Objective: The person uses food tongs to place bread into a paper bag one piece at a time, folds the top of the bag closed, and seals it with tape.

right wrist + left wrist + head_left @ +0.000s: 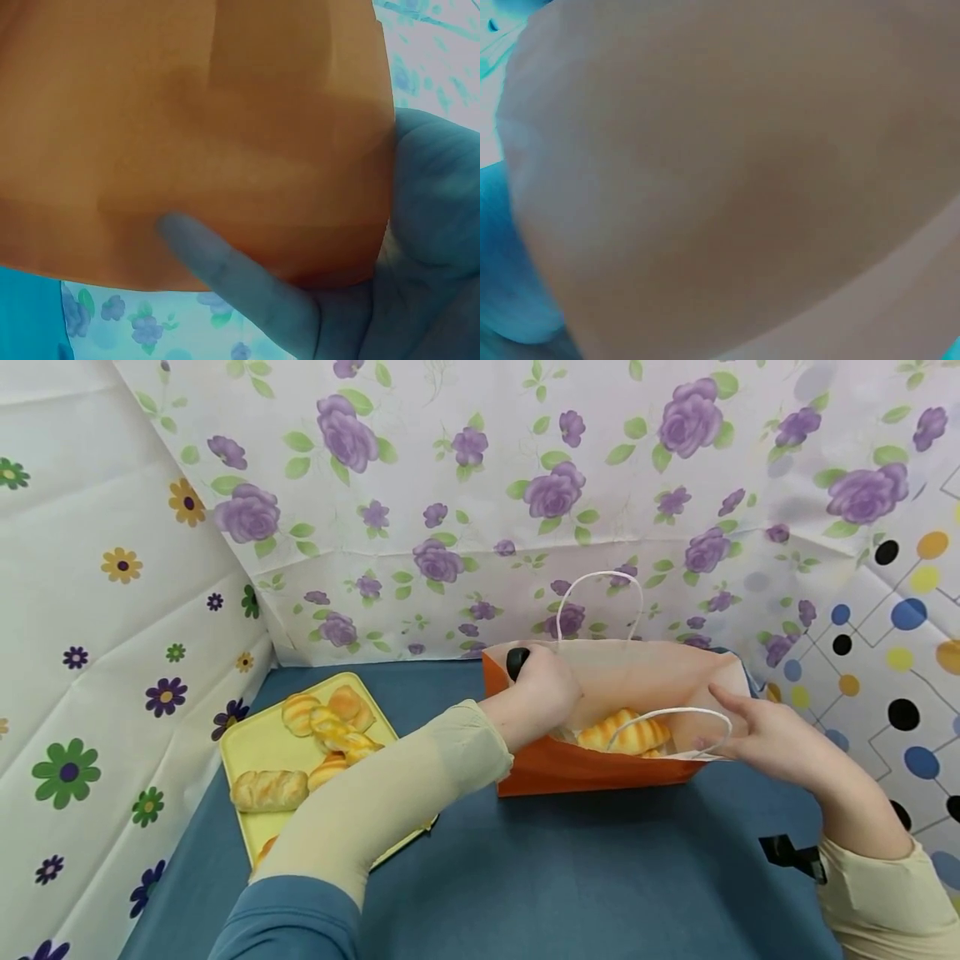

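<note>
An orange paper bag (592,768) with a pale inside and white handles stands on the table, its mouth spread. My left hand (543,689) reaches over its left rim; the fingers are hidden, so whether they hold anything does not show. Pale, blurred bag paper (705,165) fills most of the left wrist view. At the bag's right side, my right hand (776,735) grips the edge; the right wrist view shows one finger (232,262) along the orange paper. Inside the bag lies a striped bread roll (622,732), with part of another piece beside it.
On the left, a yellow tray (247,752) holds several breads, among them a long pale loaf (270,791) and a twisted bread (341,733); my left forearm covers part of it. Blue cloth (585,877) covers the table. Patterned sheets (480,510) hang behind and at both sides.
</note>
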A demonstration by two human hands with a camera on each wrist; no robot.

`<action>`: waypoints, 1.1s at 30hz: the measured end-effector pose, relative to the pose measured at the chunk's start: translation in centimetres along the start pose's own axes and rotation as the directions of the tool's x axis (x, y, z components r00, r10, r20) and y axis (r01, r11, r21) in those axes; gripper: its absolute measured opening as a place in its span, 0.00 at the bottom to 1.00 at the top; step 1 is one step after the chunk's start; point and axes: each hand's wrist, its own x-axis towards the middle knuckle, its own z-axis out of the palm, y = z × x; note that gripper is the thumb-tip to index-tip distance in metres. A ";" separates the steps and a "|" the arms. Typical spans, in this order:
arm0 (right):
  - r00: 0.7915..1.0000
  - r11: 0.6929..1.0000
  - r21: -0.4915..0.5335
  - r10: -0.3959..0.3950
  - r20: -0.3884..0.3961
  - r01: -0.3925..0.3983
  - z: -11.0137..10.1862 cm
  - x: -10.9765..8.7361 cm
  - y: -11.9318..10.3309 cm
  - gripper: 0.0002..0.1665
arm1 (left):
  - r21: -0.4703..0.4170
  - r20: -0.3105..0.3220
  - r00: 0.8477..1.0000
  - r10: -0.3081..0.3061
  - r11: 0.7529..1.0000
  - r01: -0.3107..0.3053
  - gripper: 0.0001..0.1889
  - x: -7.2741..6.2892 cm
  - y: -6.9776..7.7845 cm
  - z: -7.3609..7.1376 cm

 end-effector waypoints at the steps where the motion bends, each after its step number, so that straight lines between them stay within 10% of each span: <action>1: 1.000 1.000 0.002 0.012 0.007 -0.012 0.0 0.0 0.0 0.64 | -0.002 -0.036 0.999 0.010 1.000 -0.010 0.17 0.0 -0.2 0.3; 10: 1.000 1.000 0.002 0.013 -0.023 -0.013 0.1 0.5 -0.5 0.67 | -0.122 -0.269 0.963 0.019 0.991 -0.054 0.11 -2.2 -2.5 1.5; 20: 1.000 1.000 0.004 0.004 -0.017 -0.004 0.0 0.9 -0.1 0.69 | -0.146 -0.513 0.857 -0.046 0.989 -0.034 0.35 -4.9 -3.2 3.4; 28: 1.000 1.000 -0.007 0.022 -0.017 -0.022 0.1 1.4 -0.1 0.70 | -0.330 -0.461 0.884 -0.082 0.940 -0.085 0.41 -5.5 -4.3 4.5; 33: 0.999 0.999 -0.012 0.049 -0.002 -0.049 0.2 1.4 0.0 0.71 | -0.456 -0.561 0.811 -0.169 0.880 -0.132 0.40 -6.7 -4.2 6.4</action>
